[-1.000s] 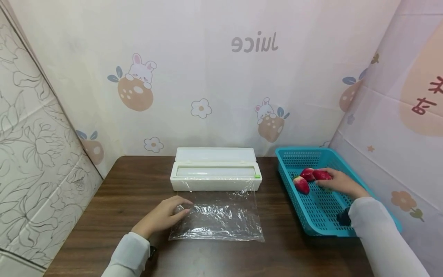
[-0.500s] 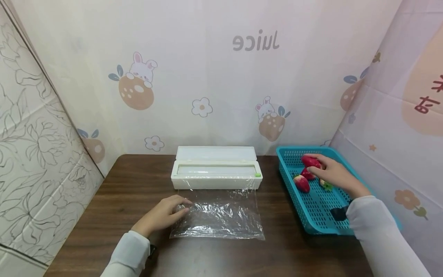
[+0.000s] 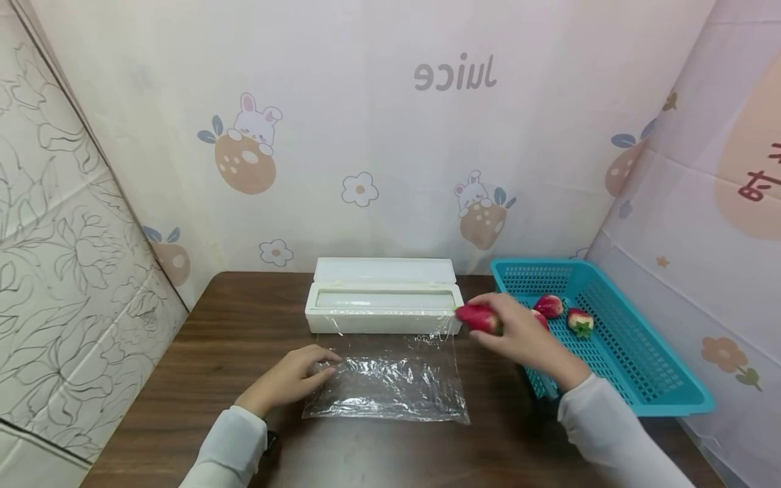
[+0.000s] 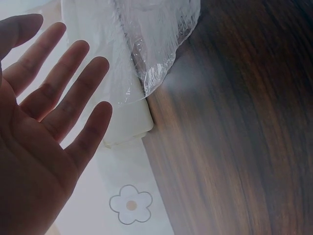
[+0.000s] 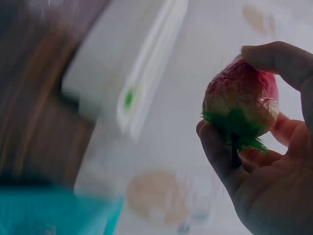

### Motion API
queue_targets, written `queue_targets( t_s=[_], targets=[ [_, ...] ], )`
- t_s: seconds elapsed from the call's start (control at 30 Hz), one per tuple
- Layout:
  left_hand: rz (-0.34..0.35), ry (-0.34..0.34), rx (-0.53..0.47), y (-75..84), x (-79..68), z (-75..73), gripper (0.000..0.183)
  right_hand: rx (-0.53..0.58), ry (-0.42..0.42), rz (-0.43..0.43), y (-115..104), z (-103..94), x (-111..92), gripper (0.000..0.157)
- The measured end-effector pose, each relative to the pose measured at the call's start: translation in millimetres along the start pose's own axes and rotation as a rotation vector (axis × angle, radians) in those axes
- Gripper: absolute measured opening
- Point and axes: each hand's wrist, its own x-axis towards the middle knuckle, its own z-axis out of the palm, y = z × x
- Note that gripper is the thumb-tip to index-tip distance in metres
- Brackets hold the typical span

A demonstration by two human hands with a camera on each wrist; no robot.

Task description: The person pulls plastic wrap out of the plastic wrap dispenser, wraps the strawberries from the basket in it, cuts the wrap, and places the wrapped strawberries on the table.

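Observation:
My right hand (image 3: pixel 518 332) grips a red strawberry (image 3: pixel 477 317) between thumb and fingers, just left of the blue basket and near the right end of the white cling film box. The right wrist view shows the strawberry's green leaves and dark stem (image 5: pixel 235 132) pointing down toward the palm. A sheet of clear cling film (image 3: pixel 390 386) is drawn out from the box (image 3: pixel 384 324) and lies on the table. My left hand (image 3: pixel 293 379) is at the film's left edge; its fingers (image 4: pixel 80 90) are spread and relaxed in the left wrist view, holding nothing.
In the blue basket (image 3: pixel 647 359) on the right lie more strawberries (image 3: pixel 579 321), one partly hidden behind my right hand. The box's lid (image 3: pixel 384 270) stands raised at the back. A printed cloth wall (image 3: pixel 390 149) rises behind the dark wooden table (image 3: pixel 244 318).
My right hand has picked the strawberry up from the basket and carried it left over the basket's rim toward the box. My left hand has stayed at the film's edge.

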Motion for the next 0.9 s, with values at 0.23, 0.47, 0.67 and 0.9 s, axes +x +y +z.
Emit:
queue_targets(
  t_s=[0.23, 0.47, 0.67, 0.9],
  targets=[
    [0.030, 0.014, 0.003, -1.1, 2.2, 4.4, 0.024, 0.039, -0.123, -0.047, -28, 57.5, -3, 0.050],
    [0.029, -0.003, -0.010, -1.3, 3.8, 6.8, 0.027, 0.088, -0.243, -0.073, -37, 102.9, 0, 0.043],
    [0.065, 0.001, 0.009, -0.5, 8.7, 8.6, 0.025, 0.104, -0.259, -0.062, -39, 130.0, 6, 0.046],
    [0.084, -0.017, 0.008, 0.4, 10.6, 13.7, 0.022, -0.003, -0.286, -0.115, -41, 150.4, 10, 0.046]
  ],
)
